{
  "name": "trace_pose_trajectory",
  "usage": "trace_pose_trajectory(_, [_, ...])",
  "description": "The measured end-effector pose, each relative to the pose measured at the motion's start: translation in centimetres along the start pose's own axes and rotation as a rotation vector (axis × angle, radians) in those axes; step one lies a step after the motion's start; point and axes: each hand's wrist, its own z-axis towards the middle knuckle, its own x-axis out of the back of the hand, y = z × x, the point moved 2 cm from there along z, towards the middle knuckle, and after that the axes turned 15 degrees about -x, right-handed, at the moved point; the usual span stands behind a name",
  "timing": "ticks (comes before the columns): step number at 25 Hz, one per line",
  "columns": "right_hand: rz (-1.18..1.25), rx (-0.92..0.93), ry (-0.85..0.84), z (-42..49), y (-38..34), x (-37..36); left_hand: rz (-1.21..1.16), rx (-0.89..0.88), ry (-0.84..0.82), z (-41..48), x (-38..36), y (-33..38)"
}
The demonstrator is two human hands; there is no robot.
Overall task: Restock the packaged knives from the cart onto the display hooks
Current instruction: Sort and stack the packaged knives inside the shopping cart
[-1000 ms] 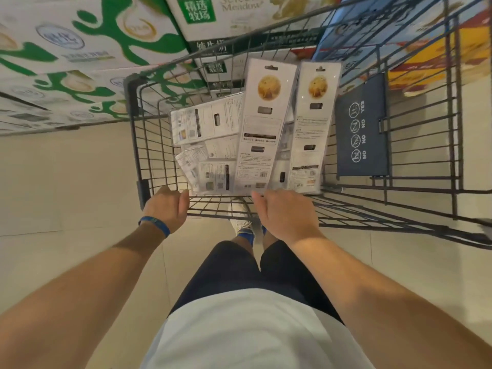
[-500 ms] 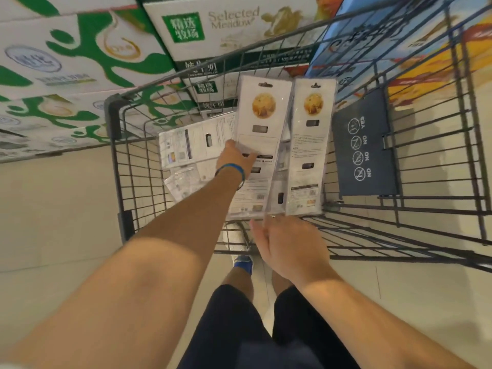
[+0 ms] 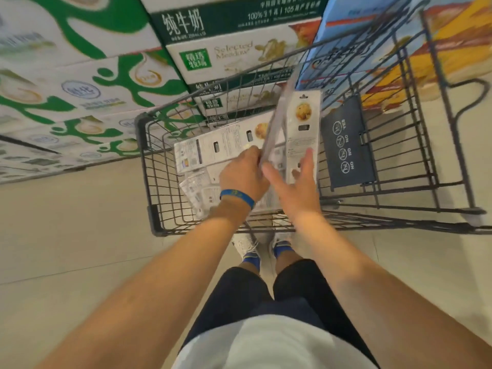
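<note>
So the left hand, the one with the blue wristband, is clamped on one knife pack, tilted up edge-on inside the cart. The right hand holds nothing, fingers spread loose in front of a second pack standing upright; can't tell if it's touching. More packs lie flat in the basket, with stacked milk boxes just behind.
</note>
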Motion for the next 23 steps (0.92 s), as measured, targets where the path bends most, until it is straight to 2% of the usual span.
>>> trace_pose_trajectory(3, [0.208,-0.036,0.107,-0.2,-3.6,-0.5,0.009,-0.032,-0.092,-1.3,1.0,4.5])
trace_pose_trajectory(5, [0.374,-0.036,0.183,-0.4,-4.3,1.2,-0.306,0.013,-0.146,-2.5,2.0,4.9])
trace_pose_trajectory(6, [0.452,-0.04,0.173,-0.8,-4.7,2.3,-0.443,0.073,-0.121,-3.1,3.2,4.1])
trace_pose_trajectory(8, [0.535,-0.027,0.146,-1.5,-6.0,4.4,-0.471,0.214,-0.022,-3.4,5.8,1.5])
trace_pose_trajectory(11, [0.545,0.081,0.081,-2.4,-9.9,6.0,-0.378,0.318,0.136,-1.2,10.1,-1.1])
trace_pose_trajectory(13, [0.536,0.115,0.038,-3.3,-12.9,6.2,-0.428,0.292,0.131,1.1,12.2,-0.7])
trace_pose_trajectory(16, [0.468,0.109,-0.067,-4.7,-17.2,5.9,-0.667,0.235,0.084,3.2,14.3,1.2])
trace_pose_trajectory(18, [0.402,0.114,-0.104,-5.6,-19.0,5.1,-0.7,0.144,0.043,3.5,15.0,2.2])
trace_pose_trajectory(20, [0.357,0.133,-0.111,-5.8,-19.2,4.7,-0.704,0.123,0.044,3.2,15.2,2.5])
trace_pose_trajectory(23, [0.395,0.231,-0.19,-5.4,-17.7,4.1,-0.867,0.118,0.092,2.5,14.3,1.7])
